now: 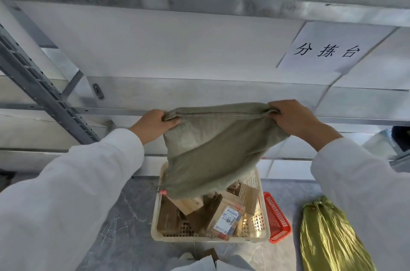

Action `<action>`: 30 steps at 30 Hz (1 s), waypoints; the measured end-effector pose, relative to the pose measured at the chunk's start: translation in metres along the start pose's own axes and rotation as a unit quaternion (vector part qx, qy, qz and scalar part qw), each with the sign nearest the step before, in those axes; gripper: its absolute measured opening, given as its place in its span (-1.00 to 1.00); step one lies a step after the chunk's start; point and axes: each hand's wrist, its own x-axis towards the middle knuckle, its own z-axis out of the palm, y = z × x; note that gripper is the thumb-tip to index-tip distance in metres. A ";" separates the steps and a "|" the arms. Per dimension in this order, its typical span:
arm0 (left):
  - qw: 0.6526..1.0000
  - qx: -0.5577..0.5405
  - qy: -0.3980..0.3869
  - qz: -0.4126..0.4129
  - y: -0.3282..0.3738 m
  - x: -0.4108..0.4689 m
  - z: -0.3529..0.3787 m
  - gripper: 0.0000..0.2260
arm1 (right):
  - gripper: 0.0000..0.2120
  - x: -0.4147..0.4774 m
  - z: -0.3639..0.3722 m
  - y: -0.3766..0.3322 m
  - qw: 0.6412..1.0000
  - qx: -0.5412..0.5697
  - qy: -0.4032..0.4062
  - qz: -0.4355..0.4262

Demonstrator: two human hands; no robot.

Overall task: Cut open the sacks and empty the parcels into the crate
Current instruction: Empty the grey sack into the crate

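I hold a grey-green woven sack (213, 150) upside down above a cream plastic crate (265, 215) on the floor. My left hand (155, 124) grips the sack's upper left corner and my right hand (295, 118) grips its upper right corner. The sack hangs limp, and its lower open end reaches the crate's far rim. Several brown cardboard parcels (226, 213) lie jumbled inside the crate, one with a white printed label facing up.
A small red basket (278, 219) leans against the crate's right side. A full, tied yellow-green sack (328, 239) lies on the grey floor to the right. Metal shelving (44, 90) and a wall with a paper sign (328, 48) stand behind.
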 end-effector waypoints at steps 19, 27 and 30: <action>0.982 0.174 -0.025 0.065 0.034 -0.019 -0.029 -0.44 | -0.79 -0.002 -0.065 -0.002 0.998 -0.002 0.042 -0.055; 0.952 0.242 0.145 0.118 0.059 -0.016 -0.049 -0.53 | -0.73 -0.007 -0.071 0.004 0.998 -0.039 0.004 -0.043; 0.969 0.085 0.209 0.097 0.065 -0.012 -0.054 -0.57 | -0.63 -0.016 -0.074 0.006 0.993 0.077 0.091 0.004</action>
